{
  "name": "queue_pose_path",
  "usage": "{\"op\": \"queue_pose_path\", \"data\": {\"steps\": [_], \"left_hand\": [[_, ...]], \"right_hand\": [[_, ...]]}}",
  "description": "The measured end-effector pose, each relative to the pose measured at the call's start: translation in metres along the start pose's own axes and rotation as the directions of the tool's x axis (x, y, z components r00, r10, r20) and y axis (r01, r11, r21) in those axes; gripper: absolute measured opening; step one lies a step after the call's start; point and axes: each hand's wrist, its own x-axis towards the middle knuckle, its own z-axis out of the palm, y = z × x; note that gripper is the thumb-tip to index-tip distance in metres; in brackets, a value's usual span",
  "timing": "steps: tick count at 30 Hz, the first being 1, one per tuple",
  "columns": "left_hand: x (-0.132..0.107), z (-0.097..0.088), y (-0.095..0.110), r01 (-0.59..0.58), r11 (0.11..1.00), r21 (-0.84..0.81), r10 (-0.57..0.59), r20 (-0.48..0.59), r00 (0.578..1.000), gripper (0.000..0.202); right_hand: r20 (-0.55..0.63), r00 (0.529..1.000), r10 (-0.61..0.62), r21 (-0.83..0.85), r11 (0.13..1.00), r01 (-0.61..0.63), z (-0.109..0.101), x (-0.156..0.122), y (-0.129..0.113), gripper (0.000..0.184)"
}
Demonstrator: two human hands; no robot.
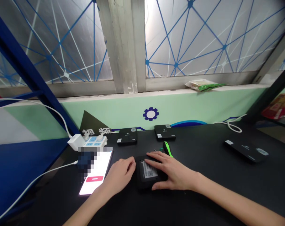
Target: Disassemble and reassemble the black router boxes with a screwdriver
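Observation:
A black set-top box (140, 182) lies on the table in front of me, its side with the white printed label facing up. My right hand (164, 168) spreads across it, fingers over the far part and thumb along the near edge, holding it. Just left of the box, my left hand (122, 172) rests with its fingers curled in; what they hold, if anything, is hidden. Beyond my right hand lies a screwdriver with a green and black handle (167, 148), its other end partly out of sight.
Two similar boxes (127, 136) (165, 132) lie near the wall, and another box (247, 151) lies at the right. A lit phone (97, 169) is left of my left hand. Behind it sits a power strip (95, 142) with a white charger (76, 142) and cables. A packet (203, 84) rests on the windowsill.

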Motion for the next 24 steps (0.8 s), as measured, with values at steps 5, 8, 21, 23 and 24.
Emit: {"op": "queue_pose_path", "data": {"steps": [5, 8, 21, 23, 24], "left_hand": [[-0.0012, -0.002, 0.004, 0.014, 1.0, -0.006, -0.013, 0.013, 1.0, 0.025], [-0.0017, -0.0021, 0.0051, 0.014, 1.0, -0.001, -0.014, 0.008, 1.0, 0.023], [-0.0023, 0.0021, 0.0, 0.007, 0.999, 0.044, -0.007, -0.007, 1.0, 0.022], [-0.0023, 0.0027, -0.0013, -0.004, 0.999, 0.051, 0.004, -0.009, 1.0, 0.021], [-0.0024, 0.0027, -0.0016, -0.009, 0.999, 0.054, 0.01, -0.008, 1.0, 0.021]], "right_hand": [[-0.01, 1.0, 0.005, -0.052, 0.999, -0.006, 0.001, 0.0029, -0.0021, 0.084], [-0.014, 1.0, -0.014, -0.069, 0.998, 0.013, 0.0017, 0.0037, -0.0024, 0.084], [-0.052, 0.999, -0.016, -0.054, 0.998, 0.013, 0.0055, 0.0084, 0.0005, 0.085], [-0.062, 0.998, -0.011, -0.051, 0.999, 0.008, 0.0054, 0.0094, 0.0004, 0.086], [-0.066, 0.998, -0.012, -0.052, 0.999, 0.008, 0.0054, 0.0097, 0.0003, 0.086]]}}
